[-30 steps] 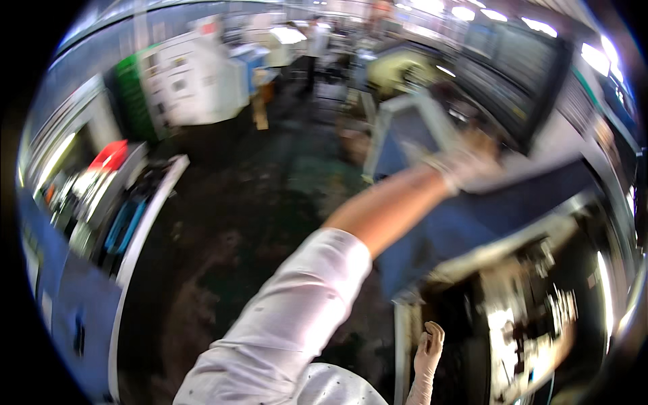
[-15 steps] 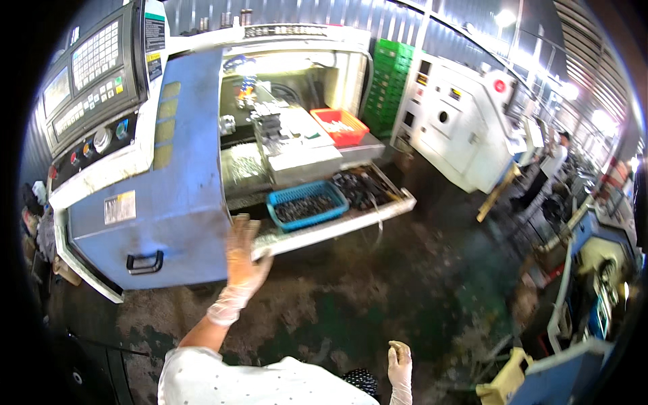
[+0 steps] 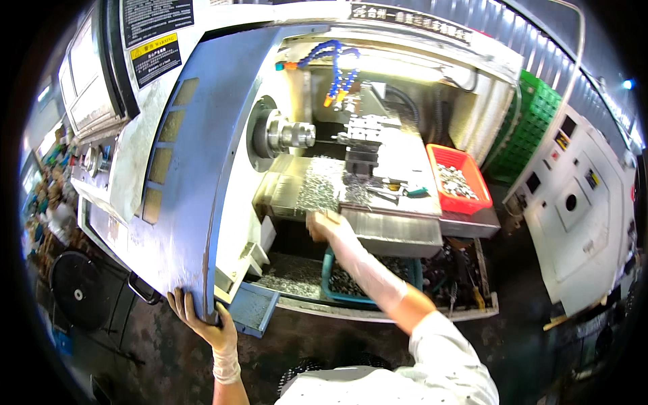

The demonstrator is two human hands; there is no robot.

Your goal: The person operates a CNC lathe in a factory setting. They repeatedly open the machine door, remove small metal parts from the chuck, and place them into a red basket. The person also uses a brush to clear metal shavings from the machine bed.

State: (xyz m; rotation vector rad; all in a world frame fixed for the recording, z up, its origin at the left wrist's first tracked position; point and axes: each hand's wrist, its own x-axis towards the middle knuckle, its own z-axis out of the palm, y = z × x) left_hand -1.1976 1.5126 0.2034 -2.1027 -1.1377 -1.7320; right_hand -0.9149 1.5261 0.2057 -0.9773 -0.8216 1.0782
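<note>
My left hand [image 3: 206, 324], in a thin pale glove, grips the lower front edge of the lathe's blue sliding door [image 3: 185, 236], fingers on its outer face and thumb around the edge. My gloved right hand [image 3: 326, 226] reaches into the open machine with its fingers curled down, beside the metal shavings [image 3: 318, 185]. Whatever those fingers may hold is hidden. Above it to the left is the steel chuck [image 3: 287, 133]; the tool post [image 3: 362, 158] stands to its right. Beneath my right forearm sits a blue-green basket [image 3: 327, 273] of small dark pieces.
A red basket [image 3: 462, 202] of small metal parts stands on the right of the machine bed. Blue coolant hoses [image 3: 334, 61] hang above the tool post. Hand tools [image 3: 398, 191] lie on the carriage cover. Green crates [image 3: 533, 121] and a white machine [image 3: 580, 196] stand at right.
The door has slid left, showing the whole chuck. My left hand has gone from open beside the door to gripping its edge. My right hand has come up from the lower right into the machine.
</note>
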